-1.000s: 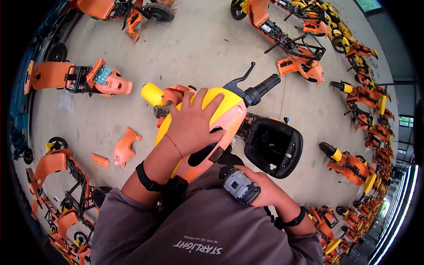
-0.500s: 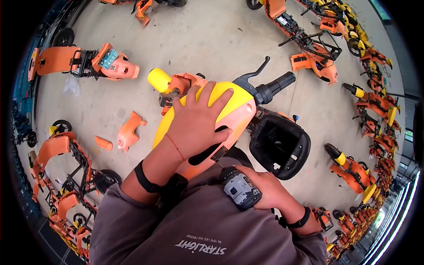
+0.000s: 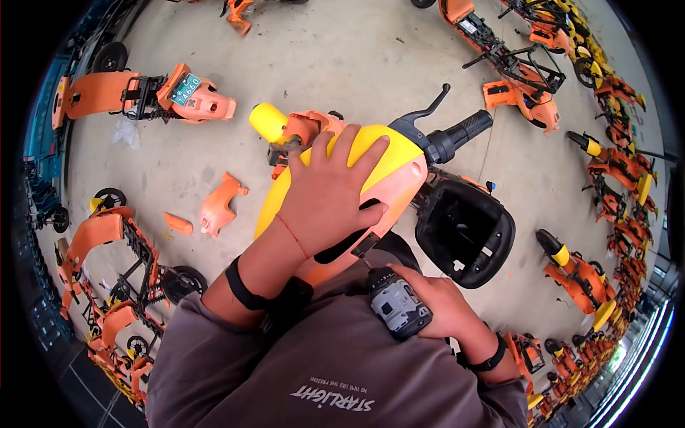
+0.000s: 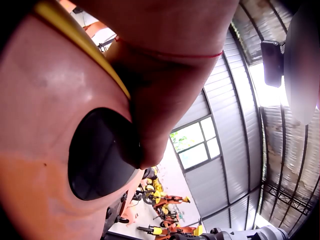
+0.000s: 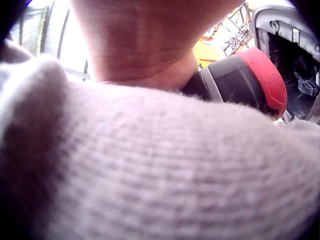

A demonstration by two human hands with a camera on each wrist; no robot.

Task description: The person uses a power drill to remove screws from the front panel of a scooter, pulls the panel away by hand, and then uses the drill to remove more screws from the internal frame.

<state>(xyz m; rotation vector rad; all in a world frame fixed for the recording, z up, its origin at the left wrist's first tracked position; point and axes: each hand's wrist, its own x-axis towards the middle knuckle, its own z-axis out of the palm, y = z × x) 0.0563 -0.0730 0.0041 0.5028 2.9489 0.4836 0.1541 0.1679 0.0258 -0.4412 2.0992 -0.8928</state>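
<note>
The left hand [image 3: 325, 187] lies spread on the yellow and orange scooter cover [image 3: 391, 151], its thumb beside the dark oval panel [image 4: 102, 155]. In the left wrist view that hand [image 4: 160, 100] is seen from underneath, against the cover. The right hand [image 3: 441, 305] grips a grey and black power drill [image 3: 399, 307], whose bit points up at a small dark bracket [image 3: 366, 244] on the cover's lower edge; whether they touch is hard to tell. Cloth fills most of the right wrist view, below the right wrist [image 5: 145, 45]; the fingers there are hidden.
A black open storage box [image 3: 465, 232] sits right of the cover, below a handlebar grip [image 3: 467, 127] with its brake lever. Loose orange panels [image 3: 222, 205] lie on the floor [image 3: 342, 57] at left. Partly stripped scooters [image 3: 576, 278] stand on both sides.
The head view has shifted, so the cover, hands and drill appear slightly farther right. Both hands keep the same hold, with the drill still below the bracket.
</note>
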